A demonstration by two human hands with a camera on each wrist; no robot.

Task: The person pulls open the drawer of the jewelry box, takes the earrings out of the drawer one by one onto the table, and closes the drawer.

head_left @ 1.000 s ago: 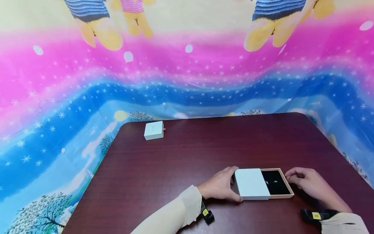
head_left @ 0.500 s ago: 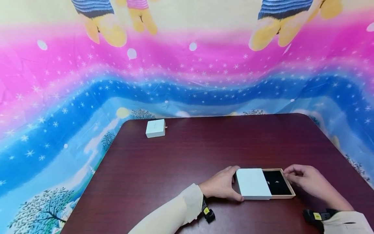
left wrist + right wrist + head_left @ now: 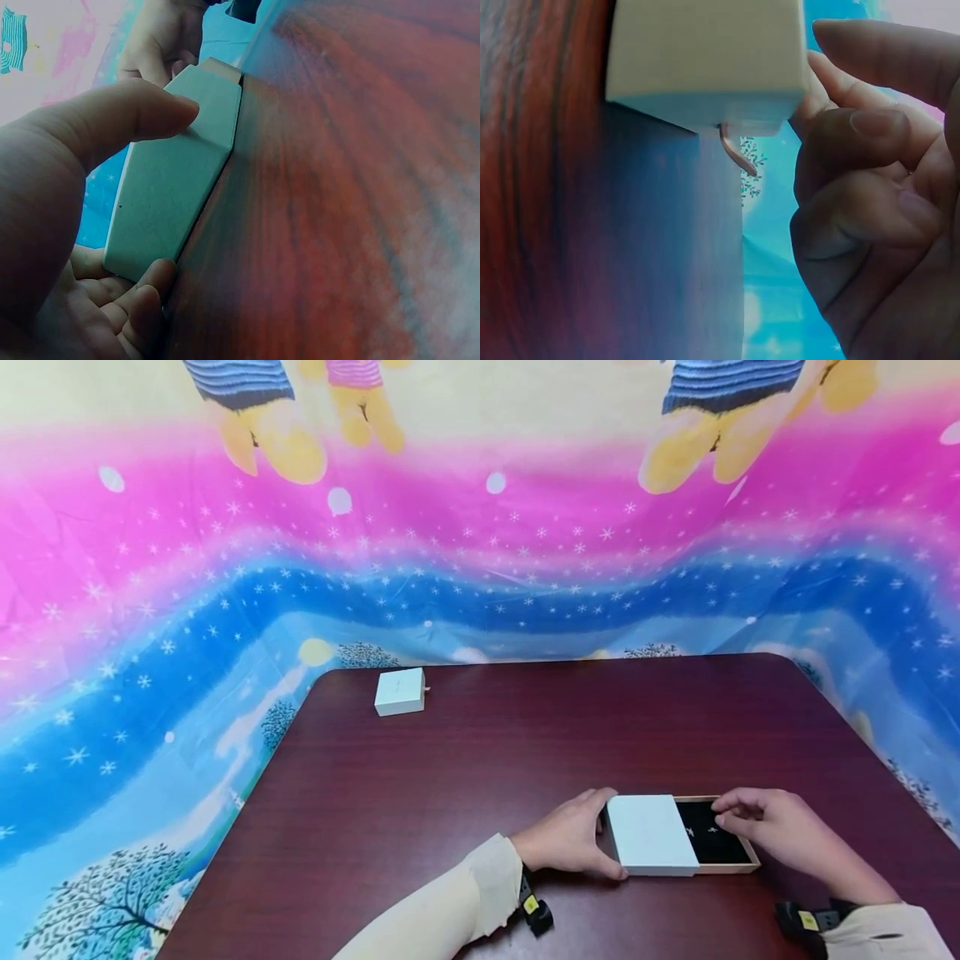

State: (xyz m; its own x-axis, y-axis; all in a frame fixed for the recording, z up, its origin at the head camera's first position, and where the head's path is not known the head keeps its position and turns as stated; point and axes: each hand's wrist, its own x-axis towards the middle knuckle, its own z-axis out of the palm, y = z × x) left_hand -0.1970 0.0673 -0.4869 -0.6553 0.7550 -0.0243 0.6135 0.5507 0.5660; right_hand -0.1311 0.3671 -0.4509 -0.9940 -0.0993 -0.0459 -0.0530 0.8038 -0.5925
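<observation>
A white sliding gift box stands part-opened near the table's front right; its sleeve (image 3: 651,833) covers the left half. My left hand (image 3: 573,835) grips the sleeve's left end, and in the left wrist view the thumb (image 3: 142,118) lies along its side. The drawer (image 3: 729,867) sticks out to the right, with a black insert (image 3: 705,852) bearing small silver star-like pieces (image 3: 712,830). My right hand (image 3: 780,827) hovers over the drawer's far right corner, fingers loosely bent. Whether its fingertips touch the insert is hard to tell. A pull ribbon (image 3: 736,150) hangs from the drawer's end.
A smaller white box (image 3: 400,692) with a short tab sits at the table's back left corner. Under everything is a dark red wooden table (image 3: 480,752) with rounded corners. A printed cloth (image 3: 480,543) hangs behind and around it.
My right hand has shifted left, from beside the drawer's right end to above the black insert. My left hand keeps its hold on the sleeve. The view has shifted slightly.
</observation>
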